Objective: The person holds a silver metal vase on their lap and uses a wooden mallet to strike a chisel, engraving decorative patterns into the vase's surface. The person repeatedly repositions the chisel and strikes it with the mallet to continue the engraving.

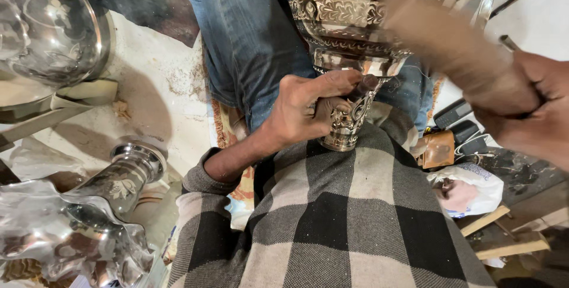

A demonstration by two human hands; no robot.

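The person sits on the floor with a big engraved metal vase (349, 33) laid across the lap, its wide body over the jeans (249, 39) and its narrow foot pointing back at the checked sweater (332, 217). The left hand (305, 113) is curled tight around the foot, thumb on top, pinning a thin tool against the metal. The right hand (533, 107) is closed around a wooden mallet (456, 51), which is blurred as it swings. The vase looks stiff, fairly heavy and slick where polished; I'd judge the narrow foot the surest place to grip, since the engraved body would dent or slip. Another shiny vase (89, 217) lies to the left, and a metal bowl (53, 27) sits near the top corner
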